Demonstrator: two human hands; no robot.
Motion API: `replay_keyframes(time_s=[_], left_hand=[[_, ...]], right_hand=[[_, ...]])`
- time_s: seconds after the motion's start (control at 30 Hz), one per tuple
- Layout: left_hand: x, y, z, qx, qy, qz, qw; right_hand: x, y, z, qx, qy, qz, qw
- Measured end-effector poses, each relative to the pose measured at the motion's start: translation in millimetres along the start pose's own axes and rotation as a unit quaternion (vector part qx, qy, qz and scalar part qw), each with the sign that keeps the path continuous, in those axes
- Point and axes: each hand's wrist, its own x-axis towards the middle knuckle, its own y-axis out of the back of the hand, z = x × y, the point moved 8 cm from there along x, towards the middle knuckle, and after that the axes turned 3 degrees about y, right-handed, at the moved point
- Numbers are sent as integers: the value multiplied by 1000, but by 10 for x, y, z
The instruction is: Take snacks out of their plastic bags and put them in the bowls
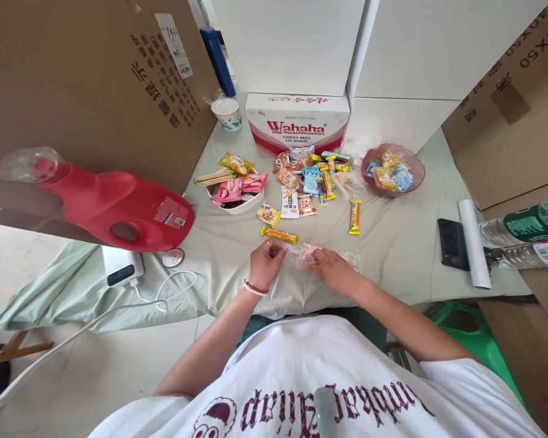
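Note:
In front of me, my left hand (267,264) pinches the edge of a clear plastic bag (293,254). My right hand (335,271) is closed on a small pink-and-clear packet (307,252) by the same plastic; where one ends and the other begins is hard to make out. Just beyond my left hand lies a yellow snack bar (279,235). A second yellow bar (355,218) rests farther right. Beyond them is a loose pile of wrapped snacks, with a white packet (290,202) and a blue packet (311,180).
A white bowl (242,207) of pink packets stands left of the pile, and a pink glass bowl (421,176) of snacks right. A Wahaha carton (298,125) is behind. A red detergent jug (128,210) lies left; a phone (453,244) and bottles (525,222) lie right.

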Motion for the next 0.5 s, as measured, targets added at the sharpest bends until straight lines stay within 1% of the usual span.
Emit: replay_keyframes(time_s=[0.07,0.13,0.2,0.23,0.27,0.3,0.33,0.37,0.4,0.43,0.47,0.5], left_hand=[[-47,-169,247,-27,-36,-30,999],[-124,-377,516,-6,-101,-66,993],[-247,-581,721,65,-177,-102,977],[-317,-664,775,112,-208,-114,965],[-384,-731,797,160,-231,-120,952],[-445,-781,795,204,-247,-123,939],[-498,-818,779,242,-258,-124,927],[-540,-843,758,270,-266,-122,917],[-570,-860,738,291,-271,-119,910],[-590,-873,722,306,-276,-115,904],[-601,-883,712,318,-280,-111,899],[-603,-890,705,327,-284,-106,895]], right_hand=[[-16,-14,-6,22,-3,34,999],[-93,-10,-4,54,1,87,995],[-241,-7,2,107,22,145,983],[-335,-3,32,141,23,178,974],[-439,6,106,171,1,219,961],[-554,13,222,189,-48,264,945],[-680,11,361,190,-120,308,924],[-812,-1,494,175,-202,343,901],[-926,-22,597,151,-275,359,879],[-995,-48,659,127,-324,354,868],[-1012,-75,689,114,-345,332,871],[-998,-97,699,115,-345,303,881]])
